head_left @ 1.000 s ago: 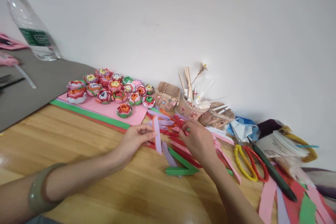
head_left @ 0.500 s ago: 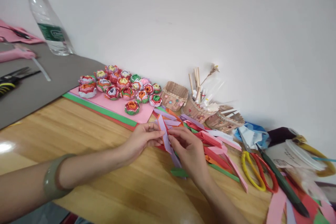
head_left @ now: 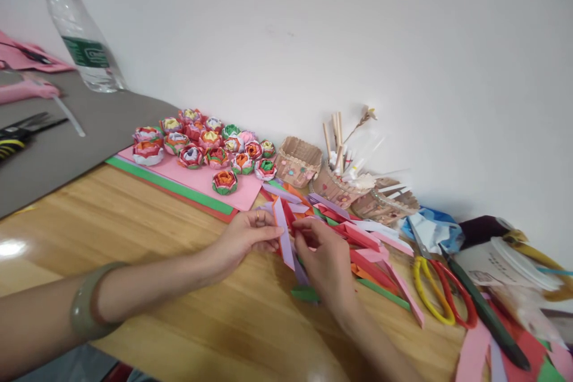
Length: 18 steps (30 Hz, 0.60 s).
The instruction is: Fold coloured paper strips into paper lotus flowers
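Between its thumb and fingers my left hand [head_left: 255, 233] pinches a folded purple paper strip [head_left: 283, 239] with a thin orange edge, held slanting above the table. Close to the strip's right side, my right hand [head_left: 324, 253] has its fingers bent inward; whether paper sits between its fingertips is hidden. Below the strip, a green paper piece [head_left: 305, 293] lies on the wood. Behind and to the right of my hands spreads a loose pile of folded paper strips [head_left: 364, 239] in red, pink, purple, orange and green.
Several paper flowers [head_left: 224, 182] stand on stacked coloured sheets [head_left: 244, 194]. Small decorated baskets [head_left: 298, 161] line the wall. Scissors [head_left: 432, 292] and a dark green pen-like tool [head_left: 487, 310] lie at right. A water bottle [head_left: 80, 42] and black-yellow pliers [head_left: 18, 134] are at left.
The purple strip has turned so its flat face shows more. My right fingertips have shifted slightly right, away from it, while my left hand keeps its pinch.
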{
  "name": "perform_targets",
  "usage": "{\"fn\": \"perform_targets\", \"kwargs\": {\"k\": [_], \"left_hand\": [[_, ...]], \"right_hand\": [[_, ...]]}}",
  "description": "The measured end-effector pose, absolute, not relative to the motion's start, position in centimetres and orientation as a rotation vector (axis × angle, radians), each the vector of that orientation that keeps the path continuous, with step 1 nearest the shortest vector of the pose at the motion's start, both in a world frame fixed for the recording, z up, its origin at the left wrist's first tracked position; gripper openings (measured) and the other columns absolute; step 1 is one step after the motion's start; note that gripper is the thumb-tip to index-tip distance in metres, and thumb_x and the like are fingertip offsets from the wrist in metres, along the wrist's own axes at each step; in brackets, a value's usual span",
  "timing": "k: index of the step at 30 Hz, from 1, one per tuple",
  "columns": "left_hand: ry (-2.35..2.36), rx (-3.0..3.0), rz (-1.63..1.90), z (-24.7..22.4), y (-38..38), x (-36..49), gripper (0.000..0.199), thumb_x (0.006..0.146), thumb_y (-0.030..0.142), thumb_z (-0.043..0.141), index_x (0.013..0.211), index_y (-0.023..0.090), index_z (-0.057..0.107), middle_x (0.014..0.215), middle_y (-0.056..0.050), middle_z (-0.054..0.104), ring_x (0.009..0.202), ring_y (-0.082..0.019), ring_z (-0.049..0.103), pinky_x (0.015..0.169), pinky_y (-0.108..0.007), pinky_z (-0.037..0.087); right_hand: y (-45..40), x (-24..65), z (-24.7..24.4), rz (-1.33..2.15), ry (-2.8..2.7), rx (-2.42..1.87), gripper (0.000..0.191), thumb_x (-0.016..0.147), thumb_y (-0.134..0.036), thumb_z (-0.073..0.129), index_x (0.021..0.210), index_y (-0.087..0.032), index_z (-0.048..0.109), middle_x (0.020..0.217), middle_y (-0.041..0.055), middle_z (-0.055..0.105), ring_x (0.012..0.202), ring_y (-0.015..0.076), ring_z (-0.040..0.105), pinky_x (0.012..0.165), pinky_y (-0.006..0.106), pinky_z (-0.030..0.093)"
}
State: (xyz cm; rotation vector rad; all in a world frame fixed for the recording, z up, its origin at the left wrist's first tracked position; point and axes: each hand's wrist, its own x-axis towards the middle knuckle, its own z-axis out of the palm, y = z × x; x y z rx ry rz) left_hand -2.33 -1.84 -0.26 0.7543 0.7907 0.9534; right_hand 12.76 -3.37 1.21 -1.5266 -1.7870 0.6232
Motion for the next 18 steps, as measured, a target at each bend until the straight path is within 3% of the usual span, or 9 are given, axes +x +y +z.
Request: {"fn": "perform_targets", "kwargs": {"k": [3, 7, 13, 18], "left_hand": [[0.788, 0.753, 0.941, -0.3, -1.8, -2.3, 0.021, 0.059, 0.024, 0.075, 0.061, 0.012, 0.058, 0.057, 0.002, 0.059, 0.053, -0.008, 0.055, 0.056, -0.021, 0.044], [0.800, 0.728, 0.959, -0.3, -1.7, -2.2, 0.021, 0.059, 0.023, 0.075, 0.059, 0.012, 0.058, 0.056, 0.002, 0.059, 0.053, -0.008, 0.055, 0.054, -0.019, 0.043], [0.795, 0.685, 1.023, -0.6, -1.5, -2.4, 0.018, 0.059, 0.022, 0.075, 0.061, 0.012, 0.059, 0.057, 0.003, 0.060, 0.055, -0.009, 0.057, 0.058, -0.020, 0.045], [0.788, 0.696, 1.050, -0.7, -1.4, -2.4, 0.021, 0.057, 0.022, 0.077, 0.060, 0.012, 0.059, 0.057, 0.003, 0.060, 0.054, -0.008, 0.056, 0.058, -0.019, 0.045]], "right_hand": [[-3.9, 12.7, 0.8, -0.008, -2.070, -1.514, 0.021, 0.079, -0.011, 0.045, 0.090, -0.016, 0.063, 0.088, 0.0084, 0.070, 0.069, 0.0185, 0.065, 0.057, 0.026, 0.047], [-4.4, 12.4, 0.7, -0.227, -2.163, -1.395, 0.022, 0.083, -0.010, 0.042, 0.094, -0.015, 0.061, 0.085, 0.0069, 0.070, 0.063, 0.0154, 0.065, 0.048, 0.022, 0.044], [-4.5, 12.2, 1.5, 0.161, -2.074, -1.171, 0.015, 0.084, -0.013, 0.047, 0.089, -0.018, 0.061, 0.089, 0.0069, 0.068, 0.080, 0.0154, 0.065, 0.068, 0.024, 0.051], [-4.2, 12.1, 1.6, 0.704, -1.743, -1.199, 0.011, 0.079, -0.015, 0.055, 0.087, -0.019, 0.062, 0.086, 0.0042, 0.066, 0.076, 0.0140, 0.063, 0.067, 0.025, 0.052]]}}
